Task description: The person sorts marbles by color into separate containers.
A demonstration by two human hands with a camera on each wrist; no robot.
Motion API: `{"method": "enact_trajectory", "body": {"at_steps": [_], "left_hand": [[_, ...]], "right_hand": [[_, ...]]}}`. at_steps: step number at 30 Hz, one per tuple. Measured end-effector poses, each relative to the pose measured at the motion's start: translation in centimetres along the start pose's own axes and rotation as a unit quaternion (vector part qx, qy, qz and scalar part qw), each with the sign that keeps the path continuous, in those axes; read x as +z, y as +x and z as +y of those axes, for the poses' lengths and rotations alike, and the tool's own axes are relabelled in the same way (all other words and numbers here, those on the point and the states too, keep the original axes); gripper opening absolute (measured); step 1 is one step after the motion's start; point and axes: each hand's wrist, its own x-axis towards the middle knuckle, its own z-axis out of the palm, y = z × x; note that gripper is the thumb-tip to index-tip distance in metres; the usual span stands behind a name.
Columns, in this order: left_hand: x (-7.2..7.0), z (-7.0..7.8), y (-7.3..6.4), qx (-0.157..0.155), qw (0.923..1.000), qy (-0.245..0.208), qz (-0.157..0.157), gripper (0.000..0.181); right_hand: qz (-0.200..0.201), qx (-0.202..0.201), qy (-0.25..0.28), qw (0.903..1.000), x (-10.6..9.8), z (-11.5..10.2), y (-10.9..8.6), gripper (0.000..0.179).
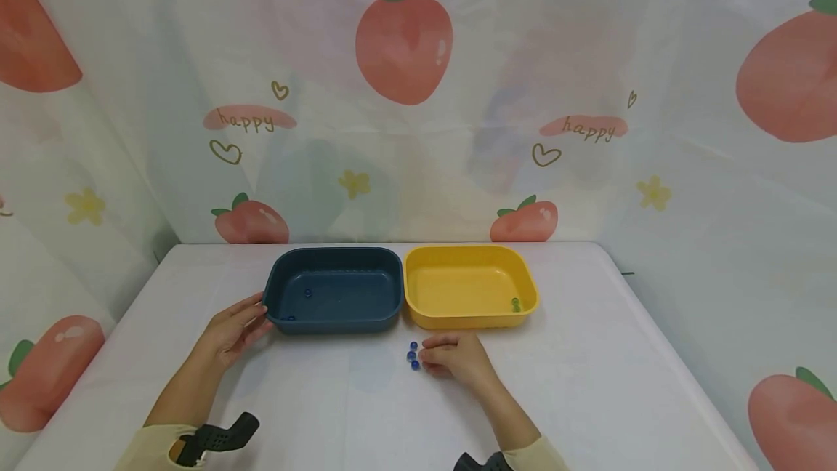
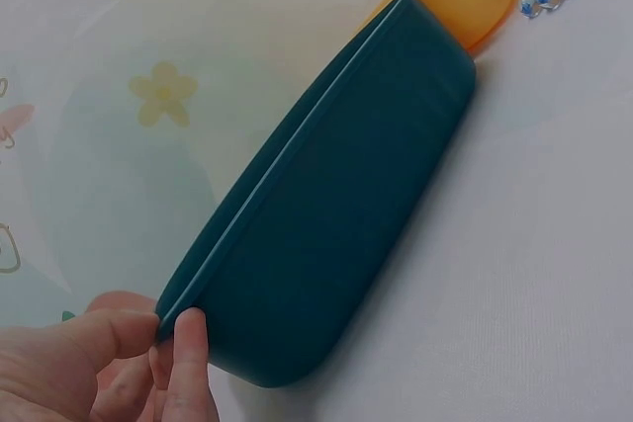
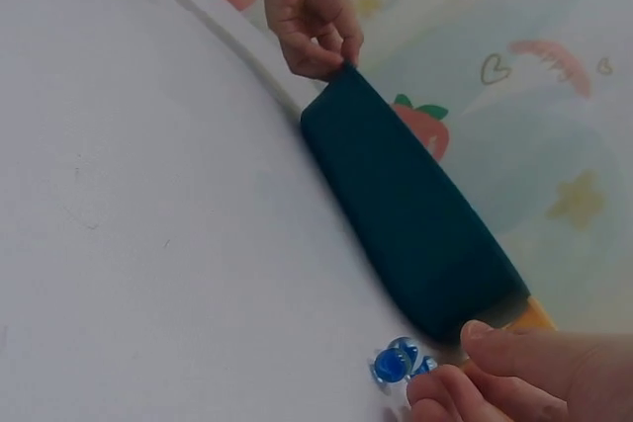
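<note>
My left hand point(image 1: 232, 333) grips the left end of a dark blue tray point(image 1: 336, 327), pinching its rim between thumb point(image 2: 129, 331) and fingers. Inside that tray lie two small blue marbles point(image 1: 308, 293). Three clear marbles with blue centres point(image 1: 411, 355) sit in a short row on the white table, in front of where the trays meet. Just right of them is my right hand point(image 1: 461, 360), its fingers point(image 3: 442, 392) loosely bent, with no marble visible between thumb and fingertips. Beside the blue tray stands a yellow tray point(image 1: 467, 320) with green marbles point(image 1: 516, 304) in its right corner.
Both trays stand side by side at the back of the white-covered table point(image 1: 340, 405). A fruit-printed curtain point(image 1: 405, 187) hangs behind and at both sides. Black camera mounts point(image 1: 219, 438) are strapped at the wrists.
</note>
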Motion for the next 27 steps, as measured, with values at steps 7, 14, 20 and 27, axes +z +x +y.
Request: {"method": "enact_trajectory", "body": {"at_steps": [7, 14, 20, 27], "left_hand": [[0.0, -0.1, -0.1, -0.001, 1.0, -0.009, 0.001, 0.063], [-0.1, -0.3, -0.1, -0.002, 0.9999, -0.014, 0.001, 0.06], [-0.2, -0.3, 0.1, -0.002, 1.0, -0.007, 0.0, 0.06], [-0.3, -0.2, 0.3, -0.002, 1.0, -0.003, 0.003, 0.061]], "right_hand": [[-0.003, 0.0, -0.009, 1.0, 0.3, 0.6, -0.2, 0.023], [0.004, -0.013, -0.022, 0.9997, 0.6, 1.0, -0.1, 0.022], [0.029, -0.024, -0.071, 0.9968, 1.0, 1.0, -0.3, 0.021], [0.066, -0.04, -0.117, 0.9902, 1.5, 1.2, -0.2, 0.02]]}}
